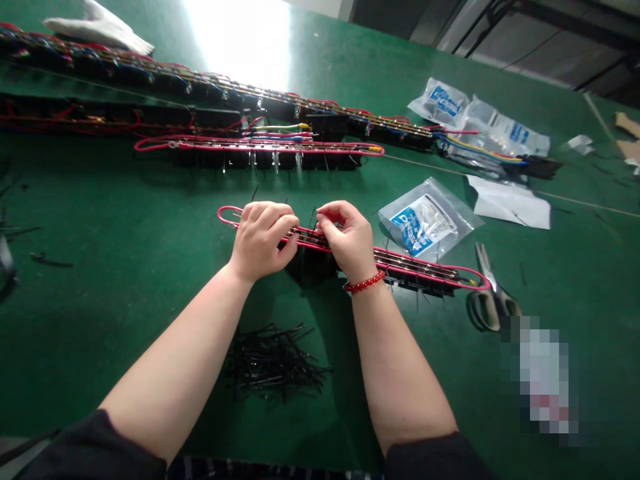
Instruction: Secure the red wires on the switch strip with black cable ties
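A long black strip assembly (pixel 423 265) lies at a slant on the green table, with metal rods along it and a red wire looped around its length. My left hand (pixel 265 240) is closed over its left part, fingers curled across the top and thumb at the near side. My right hand (pixel 347 240), with a red bead bracelet (pixel 365 283) at the wrist, pinches a thin black cable tie (pixel 313 219) standing up from the strip. More tie ends stick out along both sides. Nearer me sits a heap of loose black cable ties (pixel 277 360).
Scissors (pixel 490 293) lie by the strip's right end, near a plastic bag (pixel 425 219) with a blue label. A similar red-looped strip (pixel 280 150) and long wired strips (pixel 215 83) lie farther back. A white glove (pixel 97 28) rests at the far left.
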`<action>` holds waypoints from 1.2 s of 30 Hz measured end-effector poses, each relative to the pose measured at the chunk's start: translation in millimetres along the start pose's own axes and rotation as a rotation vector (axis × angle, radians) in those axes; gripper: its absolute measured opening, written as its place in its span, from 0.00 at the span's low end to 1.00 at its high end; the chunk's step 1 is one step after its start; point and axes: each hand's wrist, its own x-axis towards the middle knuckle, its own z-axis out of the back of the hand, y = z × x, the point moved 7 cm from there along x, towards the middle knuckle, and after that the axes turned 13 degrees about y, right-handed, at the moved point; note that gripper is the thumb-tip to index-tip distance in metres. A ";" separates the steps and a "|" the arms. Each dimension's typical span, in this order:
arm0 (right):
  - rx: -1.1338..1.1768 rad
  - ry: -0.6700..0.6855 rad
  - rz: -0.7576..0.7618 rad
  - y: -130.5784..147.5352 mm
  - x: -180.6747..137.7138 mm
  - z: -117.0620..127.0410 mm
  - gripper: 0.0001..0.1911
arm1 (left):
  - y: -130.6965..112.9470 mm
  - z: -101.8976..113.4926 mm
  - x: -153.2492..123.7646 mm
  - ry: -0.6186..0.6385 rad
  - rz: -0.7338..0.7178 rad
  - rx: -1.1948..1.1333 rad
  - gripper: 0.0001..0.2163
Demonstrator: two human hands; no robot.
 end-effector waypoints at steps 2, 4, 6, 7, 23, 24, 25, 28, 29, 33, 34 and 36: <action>-0.018 0.004 0.006 0.8 0.1 -0.4 0.05 | -2.4 -3.8 -0.2 0.054 -0.033 -0.022 0.08; -0.025 0.008 0.005 0.8 0.1 -0.9 0.05 | -4.8 -6.8 -0.4 0.098 -0.070 -0.031 0.10; -0.027 0.008 0.002 0.9 -0.2 -1.2 0.05 | -6.2 -9.1 -0.1 0.132 -0.096 -0.022 0.13; -0.028 0.008 0.001 1.1 -0.5 -1.4 0.04 | -6.5 -10.2 0.2 0.149 -0.104 -0.015 0.14; -0.144 0.026 0.019 7.7 -0.8 -2.6 0.01 | -4.6 -18.4 3.5 0.241 -0.136 0.010 0.21; -0.147 0.027 0.019 7.9 -0.9 -2.6 0.02 | -4.7 -18.4 3.6 0.241 -0.136 0.013 0.21; -0.149 0.030 0.018 8.2 -0.9 -2.7 0.02 | -4.8 -18.3 3.5 0.239 -0.138 0.016 0.20; -0.149 0.047 0.014 9.2 -1.4 -3.6 0.02 | -5.8 -17.5 3.1 0.220 -0.154 0.027 0.19; -0.148 0.053 0.009 9.6 -1.7 -4.0 0.02 | -5.9 -16.7 3.0 0.204 -0.157 0.029 0.19; -0.159 0.066 -0.024 11.1 -3.3 -5.1 0.03 | -3.3 -13.1 3.1 0.123 -0.138 0.024 0.14; -0.164 0.068 -0.028 11.6 -3.6 -5.3 0.03 | -2.8 -12.8 3.3 0.108 -0.136 0.025 0.12; -0.170 0.070 -0.031 12.2 -3.9 -5.7 0.03 | -2.6 -12.7 3.6 0.090 -0.142 0.029 0.10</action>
